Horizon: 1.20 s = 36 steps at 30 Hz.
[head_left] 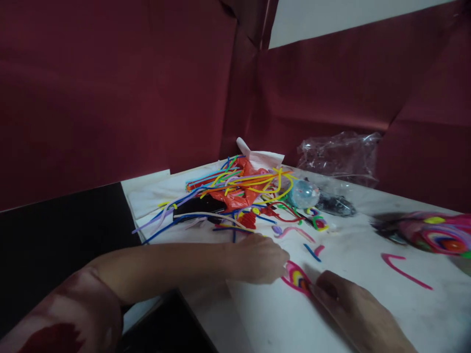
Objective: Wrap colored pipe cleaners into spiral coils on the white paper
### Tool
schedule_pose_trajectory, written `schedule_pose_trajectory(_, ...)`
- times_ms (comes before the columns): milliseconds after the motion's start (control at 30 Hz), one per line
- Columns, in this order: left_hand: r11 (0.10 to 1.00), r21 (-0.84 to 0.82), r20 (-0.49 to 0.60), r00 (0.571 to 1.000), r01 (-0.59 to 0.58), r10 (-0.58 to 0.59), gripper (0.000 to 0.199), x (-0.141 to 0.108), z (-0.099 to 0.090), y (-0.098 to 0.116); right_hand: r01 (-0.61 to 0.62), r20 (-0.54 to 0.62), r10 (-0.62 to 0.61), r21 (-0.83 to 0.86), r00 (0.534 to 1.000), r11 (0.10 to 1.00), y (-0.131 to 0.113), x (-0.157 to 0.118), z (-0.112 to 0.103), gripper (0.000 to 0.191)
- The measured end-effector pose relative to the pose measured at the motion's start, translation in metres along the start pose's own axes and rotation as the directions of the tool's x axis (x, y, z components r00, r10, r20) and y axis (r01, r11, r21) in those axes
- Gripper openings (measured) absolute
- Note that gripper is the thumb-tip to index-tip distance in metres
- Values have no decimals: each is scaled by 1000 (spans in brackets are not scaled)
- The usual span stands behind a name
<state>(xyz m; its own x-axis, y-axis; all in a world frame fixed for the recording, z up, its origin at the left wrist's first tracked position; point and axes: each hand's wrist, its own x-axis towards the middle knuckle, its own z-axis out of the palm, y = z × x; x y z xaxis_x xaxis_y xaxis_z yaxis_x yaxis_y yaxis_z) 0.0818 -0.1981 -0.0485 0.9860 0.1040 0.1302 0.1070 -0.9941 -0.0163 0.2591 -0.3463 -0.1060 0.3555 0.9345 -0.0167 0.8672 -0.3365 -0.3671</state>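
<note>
A small leaf-shaped piece of pink, yellow, blue and orange strips (296,277) lies on white paper between my hands. My left hand (257,258) is closed at its upper left end, its fingertips hidden behind the hand. My right hand (353,306) pinches the piece's lower right end between thumb and finger. Just beyond lie a short blue strip (312,252) and a short pink strip (319,250). Farther right is a bent pink strip (408,272).
A heap of colourful strips (235,184) lies behind my left hand, with a clear ball (304,194) beside it. At the right edge sits a multicoloured coiled piece (437,233). Clear plastic packaging (338,157) leans against the dark red wall covering (331,93).
</note>
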Motion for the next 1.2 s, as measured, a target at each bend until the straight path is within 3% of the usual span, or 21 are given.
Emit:
schedule_pose_trajectory(100, 998, -18, 68, 996, -56, 57, 11, -2, 10, 12, 7, 6, -8, 70, 1000, 998, 1, -2, 0, 40)
schedule_pose_trajectory(267, 997, -75, 99, 994, -33, 40, 27, -1, 6, 23, 22, 10, -24, 179, 1000, 984, 5, -7, 3, 47)
schedule_pose_trajectory(433, 995, -94, 86, 996, -27, 35, 25, 5, 10, 19, 35, -13, -33, 227, 999, 973, 7, -7, 3, 41)
schedule_pose_trajectory(533, 996, -86, 67, 998, 19, -14, 34, 6, 11, 13, 34, -49, -22, 243, 999, 970, -1, -6, 0, 40)
schedule_pose_trajectory(633, 993, -84, 76, 994, 85, -79, 43, 2, 7, 10, 23, -58, -8, 256, 998, 966, -11, -4, -6, 42)
schedule_pose_trajectory(767, 984, -102, 134, 982, 147, -133, 43, -10, -4, 12, 42, 21, -51, 303, 998, 952, -11, 0, -11, 43)
schedule_pose_trajectory(967, 973, -180, 235, 967, 144, -100, 32, -32, -16, 29, 38, 88, -72, 340, 993, 940, 3, -4, -6, 47)
schedule_pose_trajectory(1100, 991, -112, 0, 998, -67, 67, 16, -30, -7, 37, 25, 75, -51, 316, 996, 949, 1, -9, -4, 46)
schedule_pose_trajectory(1200, 992, -93, -77, 994, -85, 78, 22, -23, 5, 37, 32, 15, -39, 298, 999, 954, -5, -13, -4, 43)
